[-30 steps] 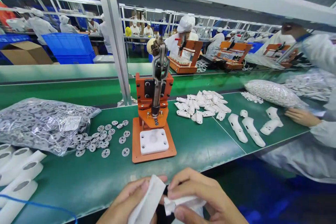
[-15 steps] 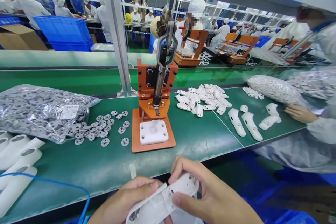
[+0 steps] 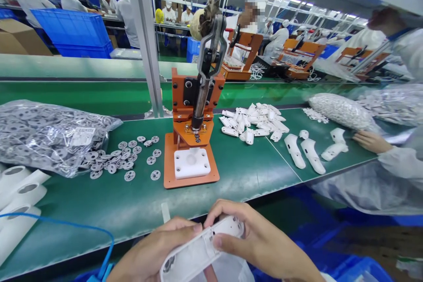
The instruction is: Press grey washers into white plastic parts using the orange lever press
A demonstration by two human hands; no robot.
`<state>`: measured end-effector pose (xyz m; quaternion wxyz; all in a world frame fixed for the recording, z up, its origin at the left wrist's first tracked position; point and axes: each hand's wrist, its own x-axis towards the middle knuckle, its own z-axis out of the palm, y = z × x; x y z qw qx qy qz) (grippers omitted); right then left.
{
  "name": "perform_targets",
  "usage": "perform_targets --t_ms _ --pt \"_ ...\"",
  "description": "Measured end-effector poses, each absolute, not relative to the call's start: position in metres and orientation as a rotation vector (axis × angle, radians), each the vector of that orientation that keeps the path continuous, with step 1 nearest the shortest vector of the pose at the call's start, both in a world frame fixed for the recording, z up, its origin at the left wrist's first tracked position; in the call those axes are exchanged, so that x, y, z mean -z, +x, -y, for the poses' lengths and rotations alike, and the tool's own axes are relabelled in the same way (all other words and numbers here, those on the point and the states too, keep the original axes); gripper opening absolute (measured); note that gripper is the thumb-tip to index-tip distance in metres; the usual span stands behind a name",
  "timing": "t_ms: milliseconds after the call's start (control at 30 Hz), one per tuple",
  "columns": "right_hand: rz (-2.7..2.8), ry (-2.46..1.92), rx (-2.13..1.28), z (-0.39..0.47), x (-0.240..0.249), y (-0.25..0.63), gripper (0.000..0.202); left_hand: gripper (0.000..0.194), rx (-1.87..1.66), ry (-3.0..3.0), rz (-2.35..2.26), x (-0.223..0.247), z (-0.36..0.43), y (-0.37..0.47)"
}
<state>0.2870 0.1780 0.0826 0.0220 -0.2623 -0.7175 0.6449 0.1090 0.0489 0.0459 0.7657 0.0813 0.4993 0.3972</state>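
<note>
A long white plastic housing is held between my two hands, in front of the bench edge, its hollow inner side facing up. My left hand is closed round its near left side, thumb along the rim. My right hand grips the far right end, with the thumb pressing inside and the fingers over the upper edge. A small white part seems to sit inside that end; I cannot make out whether it is separate. Beyond my hands stands an orange toggle press with a white fixture block on its base.
Grey discs lie left of the press beside a clear bag of more discs. White tubular parts stand at far left, near a blue cord. Small white covers are piled at right. A co-worker's hand rests by white housings.
The view has shifted slightly. Both hands still grip the housing, and the right-hand end now lies more in line with the rest of it.
</note>
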Motion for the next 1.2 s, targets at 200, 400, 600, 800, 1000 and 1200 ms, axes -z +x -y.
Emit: perform_targets --t_ms 200,400,600,800,1000,1200 --pt "2.211 -0.841 -2.068 -0.178 -0.084 0.290 0.022 0.037 -0.778 0.274 -0.974 -0.045 -0.055 0.106" --pt "2.116 -0.898 -2.267 -0.181 -0.090 0.288 0.024 0.057 -0.736 0.381 -0.791 -0.052 -0.064 0.100" --pt "1.990 -0.840 -2.377 -0.178 -0.090 0.288 0.024 0.057 -0.703 0.337 -0.782 -0.052 -0.062 0.097" --pt "2.187 -0.969 -2.029 -0.171 -0.097 0.293 0.020 0.050 -0.738 0.303 -0.783 -0.048 -0.058 0.099" --pt "2.215 -0.922 -1.928 -0.167 -0.081 0.295 0.026 0.039 -0.773 0.226 -0.774 -0.048 -0.060 0.102" --pt "2.118 -0.826 -2.095 -0.179 -0.072 0.296 0.026 0.034 -0.910 0.228 -0.996 -0.012 -0.048 0.106"
